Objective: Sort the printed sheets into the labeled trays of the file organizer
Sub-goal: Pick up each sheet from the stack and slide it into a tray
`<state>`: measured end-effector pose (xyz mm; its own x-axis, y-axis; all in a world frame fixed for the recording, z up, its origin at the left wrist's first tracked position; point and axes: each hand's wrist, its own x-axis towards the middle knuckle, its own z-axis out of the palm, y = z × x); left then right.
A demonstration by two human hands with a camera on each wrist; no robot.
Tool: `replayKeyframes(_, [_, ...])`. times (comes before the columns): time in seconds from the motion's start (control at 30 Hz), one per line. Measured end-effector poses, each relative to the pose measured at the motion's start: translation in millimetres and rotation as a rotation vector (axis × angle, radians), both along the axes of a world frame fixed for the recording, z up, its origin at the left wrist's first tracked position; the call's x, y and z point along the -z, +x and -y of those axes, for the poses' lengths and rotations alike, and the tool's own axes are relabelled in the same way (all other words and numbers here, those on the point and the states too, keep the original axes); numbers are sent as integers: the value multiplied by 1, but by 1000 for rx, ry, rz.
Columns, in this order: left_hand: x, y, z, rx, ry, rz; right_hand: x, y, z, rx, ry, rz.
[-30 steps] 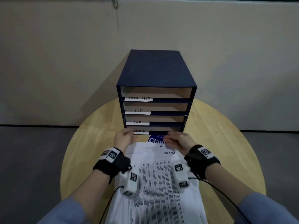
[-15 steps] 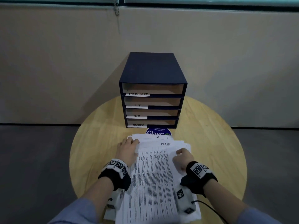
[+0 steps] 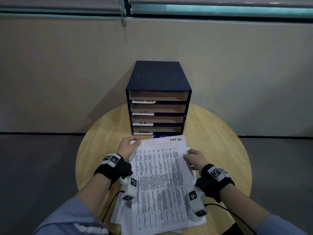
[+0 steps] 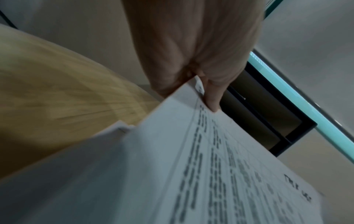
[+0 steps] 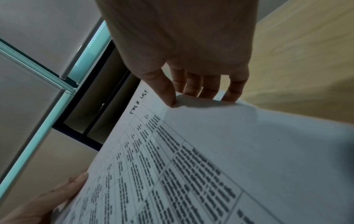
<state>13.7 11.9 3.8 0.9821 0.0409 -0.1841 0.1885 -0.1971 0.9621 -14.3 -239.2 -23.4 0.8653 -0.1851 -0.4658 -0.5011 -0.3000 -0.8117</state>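
Observation:
A printed sheet (image 3: 160, 175) with a table and "TASK LIST" handwritten at its top right is lifted off the stack of sheets (image 3: 122, 216) on the round table. My left hand (image 3: 129, 147) pinches its top left corner; thumb on top in the left wrist view, on the sheet (image 4: 220, 166). My right hand (image 3: 193, 157) pinches its right edge, thumb above and fingers beneath the sheet (image 5: 210, 159). The dark blue file organizer (image 3: 158, 78) stands beyond, with trays labelled TASK LIST (image 3: 144, 101), I.T. (image 3: 143, 113), H.R. (image 3: 143, 123) and ADMIN (image 3: 144, 132).
The round wooden table (image 3: 220, 150) stands near a beige wall. A blue round sticker (image 3: 162, 136) shows on the table just before the organizer. Grey floor lies on both sides. Cables run from the wrist cameras.
Both hands drew back from the organizer's bottom tray to the stack, then took hold of the top sheet's edges and raised it off the stack.

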Motion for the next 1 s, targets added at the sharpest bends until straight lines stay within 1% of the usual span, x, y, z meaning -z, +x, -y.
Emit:
replayKeyframes(0.17, [4,0,-3,6,15,0,-4,-3,0,-8,22,3])
replayKeyframes(0.3, [4,0,-5,-3,25,-16,-7,-6,0,-11,79,20])
replayKeyframes(0.37, [4,1,-7,-11,42,-9,-7,-10,2,-51,99,19])
replayKeyframes(0.43, [1,1,-9,-31,53,-9,-5,-18,3,-136,114,-19])
replayKeyframes(0.5, [-11,2,-8,-78,34,17,-5,-28,4,-211,145,-98])
replayKeyframes(0.53, [-19,4,-8,-109,22,41,-8,-31,4,-219,180,-104])
replayKeyframes(0.6, [-40,7,-7,-179,-33,99,-21,-33,5,-172,280,-47])
replayKeyframes(0.63, [-49,10,-7,-211,-107,98,-30,-29,6,-133,317,6])
replayKeyframes(0.7, [-61,17,-10,-235,-305,15,-50,-15,8,-59,332,99])
replayKeyframes(0.73, [-65,18,-10,-203,-346,-36,-60,-5,9,-40,328,121])
replayKeyframes(0.77, [-69,16,-9,-143,-339,-76,-70,7,10,-26,315,129])
replayKeyframes(0.83, [-77,10,-5,-27,-248,-107,-88,31,11,-42,270,92])
replayKeyframes(0.9, [-82,0,-4,57,-213,-96,-102,53,10,-86,143,81])
replayKeyframes(0.93, [-84,-5,-4,125,-235,-110,-102,68,14,-123,88,88])
replayKeyframes(1.0, [-88,-13,-6,291,-279,-180,-100,102,23,-165,68,121])
